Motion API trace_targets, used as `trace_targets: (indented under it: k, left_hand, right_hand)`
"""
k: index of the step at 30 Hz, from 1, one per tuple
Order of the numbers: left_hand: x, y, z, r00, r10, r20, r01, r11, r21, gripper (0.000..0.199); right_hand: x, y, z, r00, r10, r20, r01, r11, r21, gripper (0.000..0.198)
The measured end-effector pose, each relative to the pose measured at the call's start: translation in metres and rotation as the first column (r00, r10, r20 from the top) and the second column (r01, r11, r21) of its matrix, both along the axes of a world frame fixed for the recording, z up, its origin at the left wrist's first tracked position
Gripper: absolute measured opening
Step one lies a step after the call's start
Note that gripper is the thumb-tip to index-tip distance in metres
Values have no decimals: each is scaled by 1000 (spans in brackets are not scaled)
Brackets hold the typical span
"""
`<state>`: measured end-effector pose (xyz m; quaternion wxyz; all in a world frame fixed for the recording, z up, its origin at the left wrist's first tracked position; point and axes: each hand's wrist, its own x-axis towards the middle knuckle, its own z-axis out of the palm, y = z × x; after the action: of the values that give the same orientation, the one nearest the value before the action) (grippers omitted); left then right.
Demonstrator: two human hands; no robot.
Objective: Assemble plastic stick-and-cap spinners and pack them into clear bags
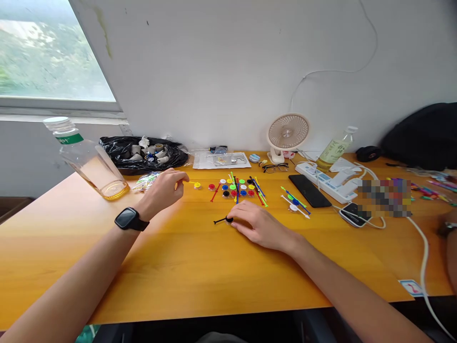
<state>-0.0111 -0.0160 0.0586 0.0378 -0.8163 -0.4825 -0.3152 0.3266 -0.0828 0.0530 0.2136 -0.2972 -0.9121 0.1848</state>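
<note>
My left hand (164, 187), with a black watch on its wrist, pinches the end of a thin yellow stick. A round yellow piece (197, 186) is at the stick's other end, low over the table. Closer to me, my right hand (259, 224) has its fingertips closed on a round black piece (229, 219), partly hidden by them. From that piece a thin black stick (219, 221) points left. Beyond my hands lie several small round coloured pieces (233, 187) in rows, with coloured sticks (258, 189) across and beside them. More sticks (297, 202) lie to the right by a round piece.
A tilted-looking bottle (93, 164) stands left, before a black plastic bag (114, 155) of scraps. Along the wall are a clear packet (221, 159), glasses (274, 167) and a fan (288, 133). Rightward are a phone (309, 190), a power strip (326, 183), cables and another person's arm (450, 238).
</note>
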Motion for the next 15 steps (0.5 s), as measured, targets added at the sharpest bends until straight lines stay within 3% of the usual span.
trace_targets:
  k: [8,13,15]
  left_hand:
    - [-30,2,16,999,-51,-9,49,981,-187,20]
    - [-29,-3,25,982,-177,70,190,920,-342,19]
    - [-22,-7,27,970,-229,78,241,893,-381,19]
  right_hand:
    - [17,5,15,996,-51,66,68,959,-274,11]
    - [58,13,37,957,-88,278,194,903,-384,6]
    - [82,19,40,931,-123,345,267,872,-410,14]
